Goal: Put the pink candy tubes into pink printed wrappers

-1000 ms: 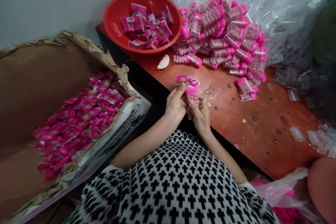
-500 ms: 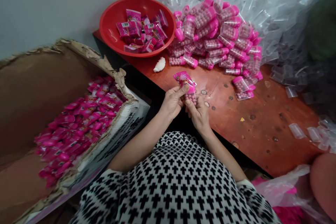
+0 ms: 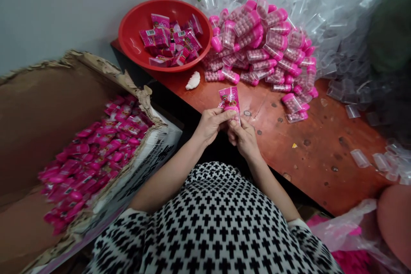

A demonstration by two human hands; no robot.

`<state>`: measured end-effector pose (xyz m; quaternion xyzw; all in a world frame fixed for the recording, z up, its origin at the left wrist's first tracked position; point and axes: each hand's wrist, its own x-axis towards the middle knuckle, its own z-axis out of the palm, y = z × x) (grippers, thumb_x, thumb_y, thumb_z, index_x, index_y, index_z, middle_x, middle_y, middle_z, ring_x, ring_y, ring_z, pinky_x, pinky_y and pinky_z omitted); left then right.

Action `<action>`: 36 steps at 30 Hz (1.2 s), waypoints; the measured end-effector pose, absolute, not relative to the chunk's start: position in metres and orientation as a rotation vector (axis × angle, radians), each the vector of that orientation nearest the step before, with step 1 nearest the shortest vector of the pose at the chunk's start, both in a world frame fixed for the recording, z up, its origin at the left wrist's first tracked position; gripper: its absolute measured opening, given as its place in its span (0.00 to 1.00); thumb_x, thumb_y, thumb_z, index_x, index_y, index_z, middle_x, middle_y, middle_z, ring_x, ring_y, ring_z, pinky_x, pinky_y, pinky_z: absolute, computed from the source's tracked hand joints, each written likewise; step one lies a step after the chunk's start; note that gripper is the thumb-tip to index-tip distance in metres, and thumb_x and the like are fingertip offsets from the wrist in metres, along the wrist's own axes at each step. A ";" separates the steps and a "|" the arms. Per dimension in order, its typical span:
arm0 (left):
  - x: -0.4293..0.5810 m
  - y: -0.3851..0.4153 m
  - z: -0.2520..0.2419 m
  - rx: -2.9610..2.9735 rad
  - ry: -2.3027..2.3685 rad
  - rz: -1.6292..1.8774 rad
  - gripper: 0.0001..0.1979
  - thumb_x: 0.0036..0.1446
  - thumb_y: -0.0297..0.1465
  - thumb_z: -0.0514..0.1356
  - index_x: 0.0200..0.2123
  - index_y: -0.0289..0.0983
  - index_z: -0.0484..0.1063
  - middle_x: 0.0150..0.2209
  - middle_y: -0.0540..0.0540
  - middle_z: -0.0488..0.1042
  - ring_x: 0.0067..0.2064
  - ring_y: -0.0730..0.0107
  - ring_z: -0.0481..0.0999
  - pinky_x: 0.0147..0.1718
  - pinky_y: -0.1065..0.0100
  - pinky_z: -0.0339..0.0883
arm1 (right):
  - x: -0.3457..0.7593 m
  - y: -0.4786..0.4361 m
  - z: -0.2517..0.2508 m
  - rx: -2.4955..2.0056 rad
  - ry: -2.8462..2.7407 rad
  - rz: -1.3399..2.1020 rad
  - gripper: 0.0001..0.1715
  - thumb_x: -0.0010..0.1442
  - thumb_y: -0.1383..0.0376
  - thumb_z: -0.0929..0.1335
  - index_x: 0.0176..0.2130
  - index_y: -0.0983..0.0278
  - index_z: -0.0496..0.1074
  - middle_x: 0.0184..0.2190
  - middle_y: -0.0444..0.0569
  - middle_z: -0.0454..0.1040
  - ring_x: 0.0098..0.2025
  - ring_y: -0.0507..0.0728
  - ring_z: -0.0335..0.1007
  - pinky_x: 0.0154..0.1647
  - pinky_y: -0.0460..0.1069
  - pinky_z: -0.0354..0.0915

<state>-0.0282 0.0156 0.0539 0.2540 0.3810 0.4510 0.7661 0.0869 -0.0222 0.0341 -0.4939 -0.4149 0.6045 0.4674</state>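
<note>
Both hands meet over the table's near edge on one small pink printed candy packet [image 3: 229,96]. My left hand [image 3: 210,125] is closed, its thumb laid across the packet's lower part. From the other side my right hand [image 3: 243,135] pinches the bottom end, where a clear section shows between the fingers. The lower part of what I hold is mostly covered by my fingers. Beyond the hands, a heap of clear, pink-capped tubes of pink candy balls [image 3: 257,43] lies on the table. A red bowl [image 3: 128,47] with several pink packets stands to its left.
A torn cardboard box [image 3: 157,137] filled with pink packets [image 3: 93,154] stands at the left. Empty clear tubes [image 3: 340,30] pile up at the back right of the brown table [image 3: 314,171]. A crumpled white lump [image 3: 193,81] lies near the bowl; a plastic bag [image 3: 356,227] sits lower right.
The packet has turned more upright, and its clear lower part is now more covered by my fingers. My left thumb has slid lower across it. The whole view has shifted slightly.
</note>
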 end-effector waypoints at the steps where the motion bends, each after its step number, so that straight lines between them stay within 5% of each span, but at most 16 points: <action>1: -0.029 0.016 0.055 0.564 0.826 0.959 0.15 0.40 0.36 0.72 0.24 0.29 0.75 0.20 0.44 0.74 0.20 0.67 0.73 0.19 0.67 0.69 | 0.086 -0.022 0.035 -1.186 -0.995 1.518 0.19 0.57 0.49 0.68 0.32 0.61 0.62 0.16 0.33 0.59 0.13 0.45 0.51 0.12 0.42 0.49; 9: -0.033 0.019 0.057 0.436 0.859 1.103 0.15 0.38 0.33 0.73 0.23 0.29 0.73 0.22 0.46 0.73 0.22 0.75 0.72 0.23 0.73 0.67 | 0.087 -0.026 0.036 -1.054 -0.893 1.551 0.21 0.55 0.50 0.70 0.40 0.61 0.66 0.28 0.40 0.75 0.23 0.48 0.71 0.24 0.44 0.70; 14: -0.026 0.008 0.058 0.418 0.808 0.985 0.16 0.37 0.33 0.74 0.23 0.28 0.72 0.15 0.54 0.63 0.14 0.85 0.57 0.13 0.78 0.50 | 0.083 -0.023 0.034 -1.038 -0.778 1.504 0.22 0.51 0.51 0.74 0.35 0.60 0.64 0.20 0.37 0.74 0.20 0.49 0.71 0.23 0.45 0.71; 21: -0.037 0.000 0.060 0.391 0.712 0.984 0.15 0.40 0.32 0.73 0.20 0.30 0.70 0.18 0.51 0.65 0.20 0.78 0.66 0.20 0.73 0.63 | 0.075 -0.007 0.040 -1.036 -0.707 1.616 0.27 0.41 0.54 0.78 0.27 0.61 0.60 0.18 0.37 0.75 0.16 0.48 0.70 0.16 0.41 0.66; 25: -0.067 -0.012 0.072 0.383 0.775 1.301 0.11 0.48 0.38 0.69 0.31 0.36 0.76 0.34 0.46 0.79 0.35 0.68 0.77 0.35 0.67 0.72 | 0.075 -0.005 0.048 -1.025 -0.776 1.650 0.26 0.41 0.54 0.78 0.30 0.61 0.63 0.20 0.39 0.77 0.17 0.49 0.71 0.15 0.41 0.66; 29: -0.090 -0.011 0.073 0.395 0.874 1.708 0.21 0.55 0.51 0.59 0.43 0.44 0.76 0.44 0.52 0.80 0.47 0.68 0.77 0.53 0.63 0.68 | 0.092 -0.005 0.054 -1.084 -0.796 1.525 0.21 0.48 0.53 0.75 0.29 0.62 0.64 0.22 0.41 0.77 0.17 0.47 0.70 0.14 0.40 0.63; 32: -0.081 0.004 0.054 0.722 1.097 1.584 0.22 0.49 0.46 0.66 0.46 0.45 0.75 0.46 0.48 0.79 0.49 0.63 0.76 0.56 0.58 0.64 | 0.104 -0.005 0.053 -1.139 -0.786 1.442 0.21 0.51 0.52 0.73 0.28 0.63 0.64 0.20 0.39 0.75 0.16 0.46 0.68 0.14 0.39 0.61; 36: -0.050 0.028 0.022 1.443 1.358 1.237 0.15 0.46 0.34 0.70 0.41 0.44 0.79 0.54 0.45 0.74 0.62 0.56 0.64 0.65 0.54 0.45 | 0.108 -0.009 0.050 -1.219 -0.834 1.417 0.22 0.52 0.50 0.72 0.28 0.62 0.64 0.19 0.39 0.74 0.16 0.46 0.66 0.14 0.39 0.60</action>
